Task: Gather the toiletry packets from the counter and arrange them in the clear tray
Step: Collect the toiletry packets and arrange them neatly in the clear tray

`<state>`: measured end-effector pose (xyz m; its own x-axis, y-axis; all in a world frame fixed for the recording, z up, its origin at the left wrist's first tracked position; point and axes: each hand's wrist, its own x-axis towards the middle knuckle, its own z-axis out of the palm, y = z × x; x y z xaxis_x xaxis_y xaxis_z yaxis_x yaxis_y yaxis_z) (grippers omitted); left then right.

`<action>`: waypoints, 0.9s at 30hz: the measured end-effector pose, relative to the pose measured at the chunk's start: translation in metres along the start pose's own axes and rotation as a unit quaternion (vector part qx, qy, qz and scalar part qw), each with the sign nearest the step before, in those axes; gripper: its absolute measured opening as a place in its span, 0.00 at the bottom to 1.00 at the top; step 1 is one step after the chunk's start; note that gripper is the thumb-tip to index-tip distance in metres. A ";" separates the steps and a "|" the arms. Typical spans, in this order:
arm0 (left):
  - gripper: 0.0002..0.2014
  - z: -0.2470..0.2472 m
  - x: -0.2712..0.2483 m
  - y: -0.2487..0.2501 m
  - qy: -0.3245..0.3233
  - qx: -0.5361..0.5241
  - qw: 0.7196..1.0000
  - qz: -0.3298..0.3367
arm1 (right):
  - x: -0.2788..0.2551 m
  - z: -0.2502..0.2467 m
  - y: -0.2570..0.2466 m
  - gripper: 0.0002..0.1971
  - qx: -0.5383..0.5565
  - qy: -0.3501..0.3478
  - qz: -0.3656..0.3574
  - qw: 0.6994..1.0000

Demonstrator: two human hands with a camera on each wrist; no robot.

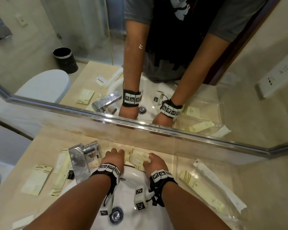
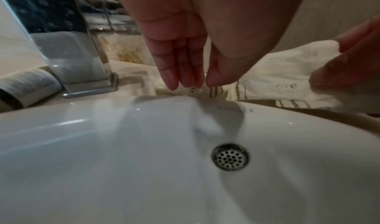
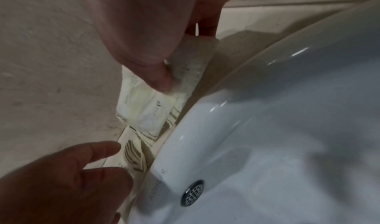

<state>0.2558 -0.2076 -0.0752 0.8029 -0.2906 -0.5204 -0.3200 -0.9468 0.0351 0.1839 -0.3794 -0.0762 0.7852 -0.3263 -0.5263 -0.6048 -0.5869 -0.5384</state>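
Note:
Several cream toiletry packets (image 1: pixel 138 157) lie overlapping on the counter behind the sink, between the faucet and the clear tray (image 1: pixel 177 165). My right hand (image 1: pixel 149 158) pinches the near edge of one packet (image 3: pixel 185 68) between thumb and fingers. My left hand (image 1: pixel 116 152) reaches down beside it with straight fingers (image 2: pixel 170 74), tips touching a packet (image 2: pixel 213 92) by the basin rim. The tray holds a cream packet (image 1: pixel 195 182) and a long white wrapped item (image 1: pixel 219 182). More packets (image 1: pixel 37 179) lie left of the faucet.
The chrome faucet (image 1: pixel 81 161) stands just left of my left hand. The white basin (image 1: pixel 128 193) lies under both wrists. A mirror with a metal frame (image 1: pixel 156 125) rises close behind the counter. Another packet (image 1: pixel 22 221) sits at the near left counter edge.

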 end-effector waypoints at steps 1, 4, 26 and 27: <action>0.27 0.001 -0.001 -0.001 0.010 0.000 1.000 -0.007 | -0.001 -0.001 0.001 0.08 0.002 0.002 0.004 1.000; 0.27 0.005 0.002 -0.004 0.013 -0.043 0.999 -0.032 | -0.005 -0.001 0.003 0.08 0.017 0.009 0.004 1.000; 0.27 -0.003 0.024 -0.001 -0.041 -0.120 0.991 -0.047 | 0.016 0.015 -0.001 0.16 0.025 -0.016 -0.010 1.000; 0.28 -0.005 0.023 0.001 -0.046 -0.133 0.989 -0.040 | 0.015 0.011 -0.001 0.17 0.025 -0.019 -0.007 0.999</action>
<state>0.2764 -0.2161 -0.0827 0.7667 -0.2112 -0.6062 -0.1036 -0.9727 0.2078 0.1947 -0.3751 -0.0908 0.7887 -0.2900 -0.5421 -0.6003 -0.5538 -0.5771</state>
